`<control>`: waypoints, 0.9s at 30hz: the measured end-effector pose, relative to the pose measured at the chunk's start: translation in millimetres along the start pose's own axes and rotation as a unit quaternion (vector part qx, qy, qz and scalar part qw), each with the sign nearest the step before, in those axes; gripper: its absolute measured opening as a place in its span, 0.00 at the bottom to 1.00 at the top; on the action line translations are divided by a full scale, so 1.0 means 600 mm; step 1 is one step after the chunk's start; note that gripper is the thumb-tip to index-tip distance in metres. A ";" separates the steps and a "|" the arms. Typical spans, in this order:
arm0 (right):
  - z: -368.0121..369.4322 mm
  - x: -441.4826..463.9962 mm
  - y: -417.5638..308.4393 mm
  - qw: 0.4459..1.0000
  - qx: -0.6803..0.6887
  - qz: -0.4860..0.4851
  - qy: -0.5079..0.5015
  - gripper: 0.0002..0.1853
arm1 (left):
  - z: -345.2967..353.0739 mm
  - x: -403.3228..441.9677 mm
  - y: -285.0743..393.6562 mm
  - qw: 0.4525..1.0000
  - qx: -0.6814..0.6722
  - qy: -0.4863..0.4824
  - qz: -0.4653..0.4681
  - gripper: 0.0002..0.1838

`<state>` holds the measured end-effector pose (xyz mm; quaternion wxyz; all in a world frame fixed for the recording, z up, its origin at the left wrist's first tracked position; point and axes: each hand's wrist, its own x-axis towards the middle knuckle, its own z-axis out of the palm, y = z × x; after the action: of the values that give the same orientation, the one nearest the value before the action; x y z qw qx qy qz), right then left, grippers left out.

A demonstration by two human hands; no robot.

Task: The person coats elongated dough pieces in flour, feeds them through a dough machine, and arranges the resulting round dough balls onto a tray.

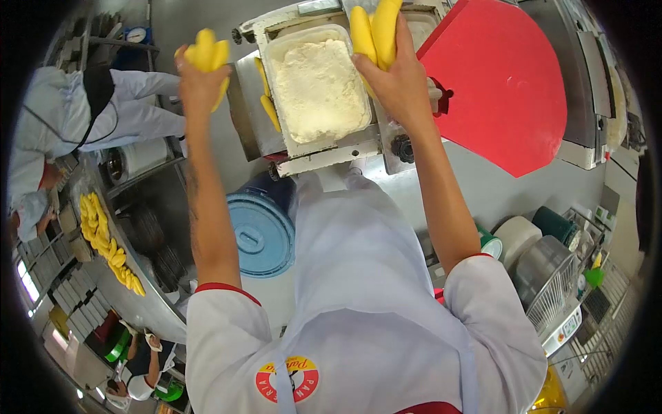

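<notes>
My left hand [197, 85] is raised at the upper left, its fingers closed around several yellow dough rolls [205, 54]. At the top middle, my right hand [400, 83] grips more long yellow dough rolls [376, 34], above the right edge of a tub. The rectangular tub [271, 52] holds a pale, crumbly, flour-like mass [321, 90] and sits on a white-framed machine [331, 164]. Two or so yellow dough pieces [269, 112] lie on the metal surface [256, 90] just left of the tub.
A large red panel [503, 83] sticks out to the right of the machine. A blue lidded bin [258, 231] stands below left. Many yellow dough pieces [103, 241] line a table [155, 303]. Co-workers [131, 103] [148, 366] stand at the left.
</notes>
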<state>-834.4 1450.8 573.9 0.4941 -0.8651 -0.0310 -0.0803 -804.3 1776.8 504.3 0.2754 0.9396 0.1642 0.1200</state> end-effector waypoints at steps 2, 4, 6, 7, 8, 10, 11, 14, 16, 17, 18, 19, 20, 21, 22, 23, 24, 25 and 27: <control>0.013 0.000 0.014 1.000 -0.022 0.010 -0.016 0.37 | -0.016 -0.057 0.092 0.999 0.011 -0.034 -0.002 0.33; 0.051 -0.011 0.076 0.991 -0.098 -0.016 -0.087 0.37 | 0.033 -0.107 0.089 0.987 0.091 -0.111 0.074 0.29; 0.100 -0.025 0.138 0.918 -0.243 -0.019 -0.313 0.35 | 0.067 -0.172 0.109 0.953 0.179 -0.200 0.140 0.29; 0.115 -0.036 0.148 0.824 -0.315 0.011 -0.470 0.34 | 0.093 -0.183 0.107 0.891 0.233 -0.364 0.140 0.29; 0.118 -0.048 0.154 0.841 -0.293 0.004 -0.456 0.33 | 0.100 -0.182 0.120 0.812 0.291 -0.485 0.144 0.31; 0.112 -0.026 0.163 0.871 -0.257 -0.020 -0.417 0.31 | 0.111 -0.123 0.084 0.870 0.184 -0.426 0.166 0.32; 0.101 0.005 0.165 0.896 -0.244 -0.031 -0.369 0.30 | 0.118 -0.103 0.066 0.891 0.126 -0.401 0.173 0.33; 0.020 0.080 0.064 0.954 -0.095 0.090 -0.270 0.28 | 0.002 0.005 0.166 0.893 0.068 -0.444 0.038 0.34; -0.003 0.112 0.026 0.984 -0.095 -0.017 -0.149 0.26 | -0.064 0.021 0.220 0.939 0.034 -0.341 0.031 0.34; 0.007 0.117 0.028 0.988 -0.097 -0.065 -0.103 0.27 | -0.047 0.018 0.213 0.967 0.043 -0.230 0.098 0.33; 0.024 0.123 0.029 0.987 -0.098 -0.114 -0.058 0.27 | -0.017 0.012 0.199 0.979 0.052 -0.114 0.163 0.32; 0.044 0.129 0.031 0.982 -0.097 -0.162 -0.012 0.27 | 0.017 0.003 0.182 0.973 0.062 0.004 0.224 0.32; 0.077 0.122 0.057 0.965 -0.155 -0.214 0.004 0.23 | 0.061 -0.015 0.162 0.952 0.080 0.078 0.284 0.25; 0.114 0.098 0.081 0.961 -0.194 -0.188 -0.065 0.20 | 0.095 -0.043 0.149 0.963 0.127 -0.038 0.235 0.21; 0.149 0.070 0.114 0.950 -0.233 -0.163 -0.132 0.18 | 0.125 -0.075 0.140 0.956 0.171 -0.152 0.182 0.18; 0.180 0.031 0.162 0.927 -0.244 -0.141 -0.247 0.12 | 0.148 -0.118 0.128 0.932 0.190 -0.268 0.156 0.14; 0.214 -0.013 0.221 0.870 -0.285 -0.111 -0.387 0.10 | 0.201 -0.157 0.077 0.909 0.171 -0.327 0.196 0.12; 0.209 -0.060 0.225 0.896 -0.204 -0.091 -0.383 0.07 | 0.176 -0.189 0.101 0.890 0.181 -0.386 0.161 0.10; 0.189 -0.058 0.229 0.896 -0.240 -0.078 -0.365 0.15 | 0.154 -0.176 0.113 0.897 0.145 -0.387 0.156 0.10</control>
<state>-838.4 1478.8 394.5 0.2181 -0.9207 -0.2561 0.1981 -855.5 1639.3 451.7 0.1557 0.9549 -0.0887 -0.2369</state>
